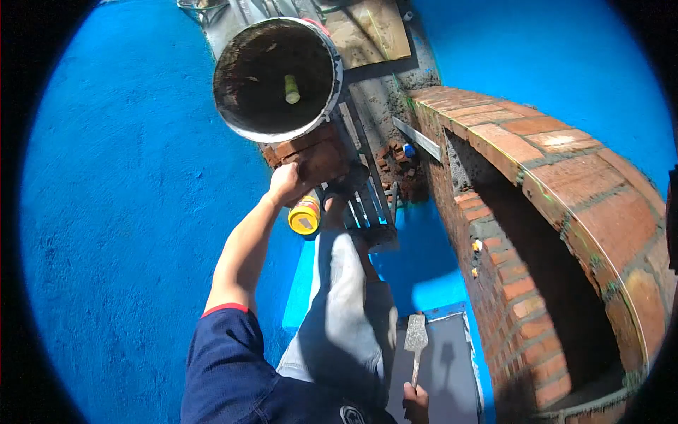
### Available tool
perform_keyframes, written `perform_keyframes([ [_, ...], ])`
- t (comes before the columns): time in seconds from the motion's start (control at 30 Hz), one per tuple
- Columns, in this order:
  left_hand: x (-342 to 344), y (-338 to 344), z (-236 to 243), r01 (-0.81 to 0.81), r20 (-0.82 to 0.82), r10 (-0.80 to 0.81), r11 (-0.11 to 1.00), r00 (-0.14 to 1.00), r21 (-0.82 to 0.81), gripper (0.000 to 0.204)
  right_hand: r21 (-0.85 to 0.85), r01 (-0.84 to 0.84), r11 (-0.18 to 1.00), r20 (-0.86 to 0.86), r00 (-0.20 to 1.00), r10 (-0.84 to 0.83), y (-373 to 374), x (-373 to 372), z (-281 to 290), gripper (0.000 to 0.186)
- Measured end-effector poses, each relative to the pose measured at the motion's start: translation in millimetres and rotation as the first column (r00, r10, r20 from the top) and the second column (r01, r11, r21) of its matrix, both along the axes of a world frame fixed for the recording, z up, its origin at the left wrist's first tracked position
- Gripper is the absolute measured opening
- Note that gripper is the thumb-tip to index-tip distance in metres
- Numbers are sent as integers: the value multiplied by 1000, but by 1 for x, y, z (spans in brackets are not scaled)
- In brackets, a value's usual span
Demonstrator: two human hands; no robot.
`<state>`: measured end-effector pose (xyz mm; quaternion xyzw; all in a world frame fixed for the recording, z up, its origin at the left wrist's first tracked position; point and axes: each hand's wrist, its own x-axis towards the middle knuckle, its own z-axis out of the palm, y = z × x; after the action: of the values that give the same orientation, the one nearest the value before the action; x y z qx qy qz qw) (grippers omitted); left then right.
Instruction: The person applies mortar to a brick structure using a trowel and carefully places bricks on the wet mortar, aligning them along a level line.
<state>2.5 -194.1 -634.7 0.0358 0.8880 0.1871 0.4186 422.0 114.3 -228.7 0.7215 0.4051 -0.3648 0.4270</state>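
Observation:
My left hand (pixel 286 182) reaches forward, its fingers closed on the near edge of a flat reddish-brown brick (pixel 321 161). The brick lies just below a large round bucket (pixel 337 78), whose dark inside holds a short green cylinder (pixel 292 89). Low in the view, my right hand (pixel 415 403) is wrapped round the handle of a small trowel (pixel 417 338) with a grey, mortar-smeared blade pointing away from me. Close under my left hand stands a yellow-lidded tub (pixel 304 219).
A curved brick wall (pixel 537 159) with a dark opening rises on the right, a string along its edge. Slatted wood (pixel 364 191) and broken brick pieces (pixel 395 166) lie ahead. A board (pixel 371 32) is at the back, and a blue wall (pixel 134 198) borders the left.

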Motion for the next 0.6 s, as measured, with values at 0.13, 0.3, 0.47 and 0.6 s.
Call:
perform_keyframes([
  [0.13,16,-24,112,-554,436,396,762,808,335,50,-72,89,993,-125,987,-97,20,2,19,31],
  [0.3,39,-9,350,-836,829,194,300,524,458,84,-2,49,999,-290,956,-48,44,3,32,27],
  [0.47,118,35,455,-968,945,313,-194,93,159,87,26,51,998,-501,865,-31,55,34,36,23],
  [0.6,134,75,507,-958,948,248,-154,201,244,91,70,26,997,-460,888,9,54,66,26,20],
])
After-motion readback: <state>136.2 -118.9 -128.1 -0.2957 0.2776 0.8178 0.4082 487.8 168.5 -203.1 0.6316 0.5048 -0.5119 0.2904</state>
